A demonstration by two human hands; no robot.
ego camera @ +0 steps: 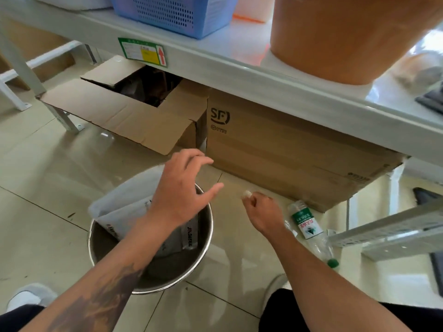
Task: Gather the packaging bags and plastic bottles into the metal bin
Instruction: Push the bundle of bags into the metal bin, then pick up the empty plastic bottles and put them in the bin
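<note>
An open cardboard box (134, 111) sits under the table (215, 58), with a sealed cardboard box (287, 149) to its right. The metal bin (206, 238) on the tiled floor holds two white packaging bags (124, 212). The left hand (184, 190) hovers over the bin rim, fingers spread wide, holding nothing. The right hand (260, 209) is curled, pinching something small and pale. One plastic bottle (309, 231) lies on the floor just right of it.

Blue perforated basket (172, 13), brown boxes (275, 149), green-labelled clear bottle (309, 227), silver bin (206, 238).
</note>
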